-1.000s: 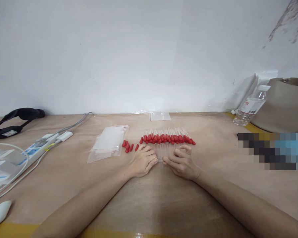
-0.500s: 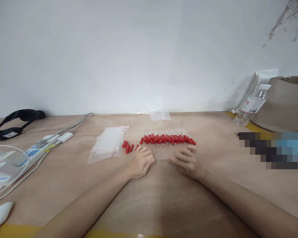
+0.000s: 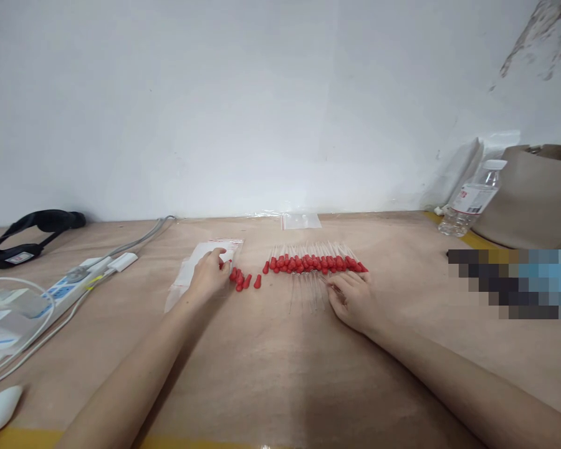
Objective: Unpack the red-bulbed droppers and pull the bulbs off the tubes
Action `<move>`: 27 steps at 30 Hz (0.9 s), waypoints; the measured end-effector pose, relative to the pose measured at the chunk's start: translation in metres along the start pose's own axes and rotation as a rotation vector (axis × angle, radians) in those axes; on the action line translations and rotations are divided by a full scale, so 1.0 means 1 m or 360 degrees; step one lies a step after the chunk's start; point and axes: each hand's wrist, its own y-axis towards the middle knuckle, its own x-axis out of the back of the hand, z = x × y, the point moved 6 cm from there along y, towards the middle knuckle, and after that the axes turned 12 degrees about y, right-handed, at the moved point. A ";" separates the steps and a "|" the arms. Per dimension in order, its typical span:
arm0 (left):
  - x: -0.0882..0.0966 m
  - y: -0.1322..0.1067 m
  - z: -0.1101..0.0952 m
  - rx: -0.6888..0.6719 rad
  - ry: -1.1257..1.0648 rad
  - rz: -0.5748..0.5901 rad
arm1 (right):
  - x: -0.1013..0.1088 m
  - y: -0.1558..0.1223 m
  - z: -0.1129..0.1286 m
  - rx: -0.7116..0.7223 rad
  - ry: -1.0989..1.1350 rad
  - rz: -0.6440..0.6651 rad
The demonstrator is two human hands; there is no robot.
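A row of glass droppers with red rubber bulbs lies across the middle of the wooden table. Several bare clear glass tubes lie just in front of it. My right hand rests beside these tubes, fingers curled with the fingertips at one of them. A few loose red bulbs lie left of the row. My left hand is at those bulbs, over the edge of a stack of clear zip bags, its fingers bent down; what they pinch is hidden.
A white power strip with cables and a black strap lie at the left. One small clear bag lies by the wall. A water bottle and a tan bag stand at the right.
My left hand left the clear tubes and moved left to the loose red bulbs and zip bags. My right hand shifted slightly right, uncovering the tubes.
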 end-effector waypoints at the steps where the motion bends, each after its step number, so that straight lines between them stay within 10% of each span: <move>1: -0.004 -0.001 0.000 -0.0003 0.0020 0.0056 | -0.001 0.000 0.001 0.0013 -0.0013 0.0011; 7: -0.001 -0.004 -0.006 0.0004 0.0109 0.0043 | -0.006 0.000 0.007 0.0087 -0.0065 0.0101; 16: 0.005 -0.019 -0.075 -0.0508 0.0144 -0.0109 | -0.005 0.002 0.011 -0.0004 -0.0027 0.0396; 27: -0.007 -0.002 -0.077 -0.0189 0.0099 -0.0020 | -0.004 -0.002 -0.013 -0.0152 0.0139 0.0095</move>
